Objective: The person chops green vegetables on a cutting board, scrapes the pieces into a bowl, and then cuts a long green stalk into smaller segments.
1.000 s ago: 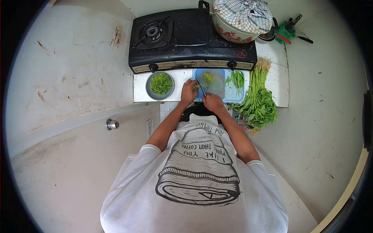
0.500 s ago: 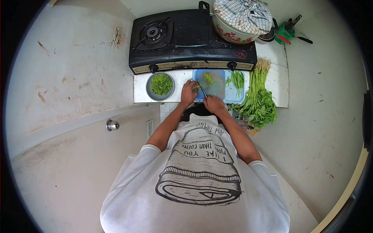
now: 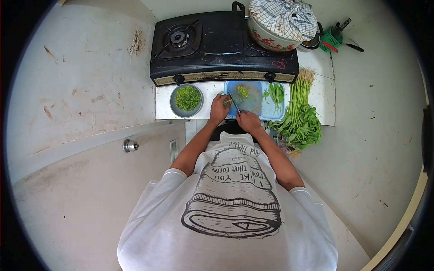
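Note:
My right hand is closed round the handle of a knife, whose blade points up and left over a blue cutting board. At the board's left edge, my left hand pinches green stems beside the blade. Small chopped green pieces lie on the board just beyond the knife. Several loose green leaves rest on the lighter right part. A grey bowl of finely chopped greens stands left of my left hand.
A large bunch of leafy greens with roots lies right of the board and hangs over the counter edge. Behind is a black gas stove bearing a floral pot covered with checked cloth. A green basket with utensils stands at the back right.

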Demonstrator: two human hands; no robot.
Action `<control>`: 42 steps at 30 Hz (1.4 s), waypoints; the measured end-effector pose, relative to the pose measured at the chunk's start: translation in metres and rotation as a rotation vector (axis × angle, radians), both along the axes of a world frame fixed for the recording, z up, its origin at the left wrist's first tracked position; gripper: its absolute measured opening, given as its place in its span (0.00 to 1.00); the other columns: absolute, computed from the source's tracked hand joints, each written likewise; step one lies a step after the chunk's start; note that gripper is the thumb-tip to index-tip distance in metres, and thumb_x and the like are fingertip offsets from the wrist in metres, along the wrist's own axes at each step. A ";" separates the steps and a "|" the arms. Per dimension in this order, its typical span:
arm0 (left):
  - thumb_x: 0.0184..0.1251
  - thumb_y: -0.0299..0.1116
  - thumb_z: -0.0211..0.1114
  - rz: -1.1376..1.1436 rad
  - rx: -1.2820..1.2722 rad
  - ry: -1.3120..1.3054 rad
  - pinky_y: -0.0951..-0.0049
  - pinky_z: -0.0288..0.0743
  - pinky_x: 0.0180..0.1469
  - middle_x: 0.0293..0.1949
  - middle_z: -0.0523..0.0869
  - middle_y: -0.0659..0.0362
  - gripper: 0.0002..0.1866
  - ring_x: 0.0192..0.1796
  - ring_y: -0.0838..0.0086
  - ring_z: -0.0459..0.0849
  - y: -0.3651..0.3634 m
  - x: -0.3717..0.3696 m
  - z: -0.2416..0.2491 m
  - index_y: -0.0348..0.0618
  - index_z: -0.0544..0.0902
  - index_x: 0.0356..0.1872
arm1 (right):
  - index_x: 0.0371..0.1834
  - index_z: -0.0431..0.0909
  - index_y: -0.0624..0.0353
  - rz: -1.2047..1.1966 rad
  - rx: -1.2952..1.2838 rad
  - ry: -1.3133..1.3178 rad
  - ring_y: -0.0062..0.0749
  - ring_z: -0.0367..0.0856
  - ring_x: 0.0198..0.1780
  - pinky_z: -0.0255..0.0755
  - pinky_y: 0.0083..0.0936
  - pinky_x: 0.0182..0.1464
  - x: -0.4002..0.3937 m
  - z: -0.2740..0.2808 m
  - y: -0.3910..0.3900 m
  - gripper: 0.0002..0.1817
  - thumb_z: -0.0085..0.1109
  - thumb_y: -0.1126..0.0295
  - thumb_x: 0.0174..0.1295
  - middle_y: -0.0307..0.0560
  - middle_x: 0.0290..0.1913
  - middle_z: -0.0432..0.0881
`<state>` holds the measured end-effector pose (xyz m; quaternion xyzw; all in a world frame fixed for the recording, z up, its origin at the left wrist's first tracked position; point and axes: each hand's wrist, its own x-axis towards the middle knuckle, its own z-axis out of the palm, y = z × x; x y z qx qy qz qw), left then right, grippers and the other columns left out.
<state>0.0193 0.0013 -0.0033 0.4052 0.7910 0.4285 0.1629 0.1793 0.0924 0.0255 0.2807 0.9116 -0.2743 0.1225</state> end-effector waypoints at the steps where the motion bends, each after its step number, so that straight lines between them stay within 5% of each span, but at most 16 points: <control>1: 0.59 0.23 0.69 0.012 -0.003 -0.004 0.55 0.77 0.49 0.35 0.82 0.50 0.06 0.41 0.52 0.84 0.000 0.001 0.002 0.40 0.86 0.38 | 0.39 0.86 0.64 -0.014 0.009 0.010 0.61 0.88 0.42 0.81 0.51 0.51 -0.005 0.000 0.000 0.26 0.46 0.52 0.76 0.65 0.37 0.88; 42: 0.59 0.23 0.68 -0.024 -0.071 0.024 0.51 0.75 0.51 0.40 0.79 0.47 0.09 0.44 0.47 0.80 0.003 0.005 0.003 0.40 0.84 0.42 | 0.37 0.84 0.65 -0.039 0.025 0.028 0.65 0.87 0.36 0.81 0.55 0.45 0.022 -0.017 0.001 0.26 0.49 0.50 0.75 0.67 0.31 0.86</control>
